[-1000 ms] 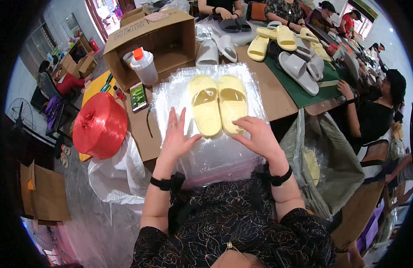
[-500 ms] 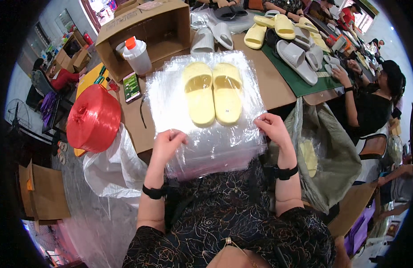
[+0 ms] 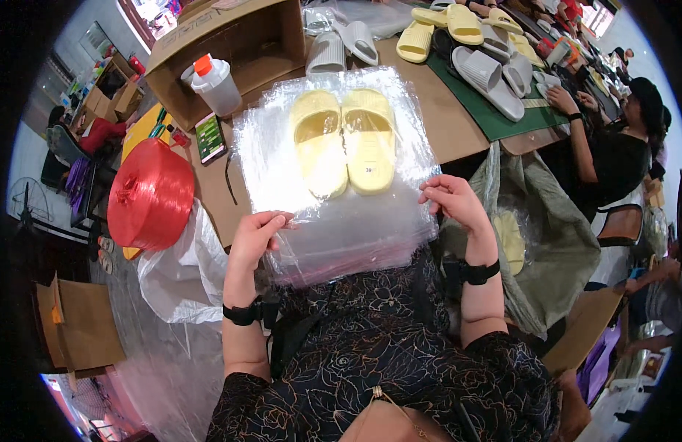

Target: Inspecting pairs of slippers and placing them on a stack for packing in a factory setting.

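Yellow slippers (image 3: 344, 140) lie paired, soles up, at upper centre on a stack of clear plastic bags (image 3: 333, 221). Our left hand (image 3: 254, 234) and right hand (image 3: 453, 200) each pinch the stack's near edge. We judge it best to separate only the top film, keeping the pair centred.

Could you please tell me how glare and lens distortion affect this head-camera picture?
In the head view, light glares white off the clear plastic bags under the yellow slippers, washing out the film between the left hand and right hand; the fisheye bends the table edge, and a black rim cuts the corners.
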`<action>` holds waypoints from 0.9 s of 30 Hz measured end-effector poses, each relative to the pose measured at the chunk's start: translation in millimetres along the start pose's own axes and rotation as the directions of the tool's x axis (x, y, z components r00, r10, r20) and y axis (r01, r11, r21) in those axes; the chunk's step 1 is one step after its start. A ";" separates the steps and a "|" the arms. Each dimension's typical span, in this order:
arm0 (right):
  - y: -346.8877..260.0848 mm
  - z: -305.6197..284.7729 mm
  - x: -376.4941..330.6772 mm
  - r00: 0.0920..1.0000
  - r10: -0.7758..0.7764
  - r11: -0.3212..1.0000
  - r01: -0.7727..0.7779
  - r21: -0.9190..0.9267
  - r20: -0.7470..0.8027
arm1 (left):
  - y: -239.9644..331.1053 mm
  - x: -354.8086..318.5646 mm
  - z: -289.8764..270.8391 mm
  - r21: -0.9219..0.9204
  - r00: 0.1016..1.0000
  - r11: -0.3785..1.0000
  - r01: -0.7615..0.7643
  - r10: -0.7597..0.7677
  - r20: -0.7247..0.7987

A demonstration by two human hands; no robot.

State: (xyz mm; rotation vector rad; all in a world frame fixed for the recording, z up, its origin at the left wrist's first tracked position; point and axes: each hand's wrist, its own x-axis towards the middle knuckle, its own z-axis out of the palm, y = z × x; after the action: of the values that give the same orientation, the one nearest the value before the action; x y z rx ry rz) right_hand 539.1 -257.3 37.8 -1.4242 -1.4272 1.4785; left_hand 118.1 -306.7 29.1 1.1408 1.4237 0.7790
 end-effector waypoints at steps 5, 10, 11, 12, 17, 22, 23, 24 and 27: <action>8.8 3.0 5.9 0.993 -0.063 0.991 0.074 0.111 -0.096 | -4.0 3.8 -1.4 -0.071 0.999 0.997 -0.024 0.027 0.037; 23.0 22.2 18.6 0.973 -0.154 0.962 0.188 0.199 -0.174 | -9.3 -2.5 -0.6 -0.120 0.989 0.991 -0.064 0.046 -0.142; 23.0 23.6 19.7 0.970 -0.176 0.965 0.204 0.167 -0.169 | -8.6 -4.2 3.4 -0.160 0.976 0.981 -0.113 0.079 -0.204; 23.8 29.2 13.4 0.960 -0.208 0.905 0.262 0.334 -0.189 | -3.5 -5.5 0.4 -0.121 0.977 0.989 -0.089 0.063 -0.206; 1.4 35.9 23.8 0.791 -0.450 0.755 0.585 0.297 -0.415 | -1.0 6.1 5.6 0.038 0.844 0.867 -0.497 0.494 -0.209; 19.0 29.0 49.9 0.652 -0.601 0.758 0.649 -0.069 -0.462 | -27.1 33.0 -18.0 0.455 0.738 0.672 -0.584 0.673 -0.047; 27.4 29.3 52.4 0.725 -0.537 0.827 0.554 -0.096 -0.431 | -32.7 37.3 -22.8 0.483 0.790 0.703 -0.521 0.612 -0.038; 35.2 34.0 51.5 0.741 -0.529 0.839 0.531 -0.121 -0.415 | -36.8 41.3 -25.8 0.495 0.799 0.692 -0.525 0.601 0.006; 52.9 40.1 47.6 0.701 -0.578 0.807 0.565 -0.169 -0.417 | -28.9 43.2 -31.1 0.535 0.841 0.683 -0.498 0.531 0.106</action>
State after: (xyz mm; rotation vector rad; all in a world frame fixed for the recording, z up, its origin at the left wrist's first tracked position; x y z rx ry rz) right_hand 503.0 -234.6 -31.9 -1.0852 -1.4064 0.6707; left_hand 84.2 -271.3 -6.4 2.0497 1.4234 0.8112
